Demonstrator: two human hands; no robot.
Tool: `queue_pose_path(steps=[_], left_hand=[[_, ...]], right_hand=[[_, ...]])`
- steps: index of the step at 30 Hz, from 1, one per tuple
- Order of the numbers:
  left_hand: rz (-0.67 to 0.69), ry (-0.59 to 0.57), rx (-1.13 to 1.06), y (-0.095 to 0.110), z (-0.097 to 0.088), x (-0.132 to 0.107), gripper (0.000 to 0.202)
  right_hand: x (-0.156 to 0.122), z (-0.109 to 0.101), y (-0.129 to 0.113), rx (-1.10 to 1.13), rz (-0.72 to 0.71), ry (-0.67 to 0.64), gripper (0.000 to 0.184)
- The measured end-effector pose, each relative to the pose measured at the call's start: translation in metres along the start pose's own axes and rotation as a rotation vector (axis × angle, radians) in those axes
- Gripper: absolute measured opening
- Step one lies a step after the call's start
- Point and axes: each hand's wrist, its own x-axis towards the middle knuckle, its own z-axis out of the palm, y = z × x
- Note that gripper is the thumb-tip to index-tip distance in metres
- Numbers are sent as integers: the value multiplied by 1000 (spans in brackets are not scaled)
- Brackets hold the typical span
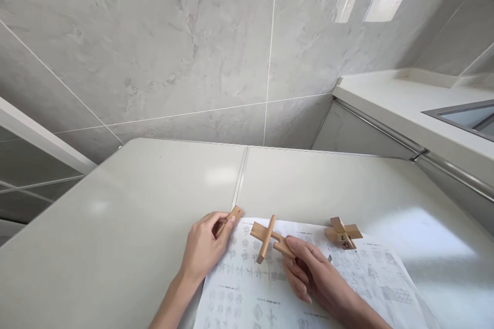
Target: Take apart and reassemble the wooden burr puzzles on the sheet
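Observation:
My left hand (210, 240) is closed on a small wooden puzzle piece (233, 213), whose end sticks up past the thumb. In my right hand (314, 272) I grip one end of a flat notched puzzle piece (284, 247). A thin wooden stick (266, 239) crosses this notched piece, and together they form a cross shape. Both hands are over a printed instruction sheet (231, 308) with small grey diagrams. On the sheet's far right part rests an assembled wooden cross puzzle (343, 234) with dark marks on one face.
The white table (116, 247) has a seam (240, 177) running away from me. Behind it stands a grey tiled wall (154, 61). At the right is a white counter (409, 100) with a metal-edged sink (466, 115). A dark glazed panel (31, 164) is at the left.

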Motion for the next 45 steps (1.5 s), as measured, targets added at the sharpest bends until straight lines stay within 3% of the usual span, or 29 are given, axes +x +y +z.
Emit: queue_pose_path(steps=[3,14,20,23,27,29,32,36,45], left_hand=[[60,41,80,-5,3,0,35],[62,130,154,-19,9,4,29],[123,188,60,-8,4,-1,22],[224,-29,-247,4,-1,-9,37],[222,-376,-486,13,3,-19,116],[201,-474,-500,14,8,-24,133],[178,-533,-538,15,14,-28,131],[178,-511,-562,14,16,-29,120],[274,-455,-427,13,-4,-17,100]], right_hand=[[0,-1,1,-15,4,-7,58],[-2,-8,8,-76,-21,-38,54],[-2,-7,9,-115,-32,-49,54],[-1,-7,9,-137,-32,-77,54],[-1,-10,9,-147,-39,-128,57],[-1,-11,9,-163,-40,-151,58],[-1,-12,9,-166,-29,-165,59],[-2,-12,10,-164,-17,-175,62],[-4,-10,7,-170,1,-128,62]])
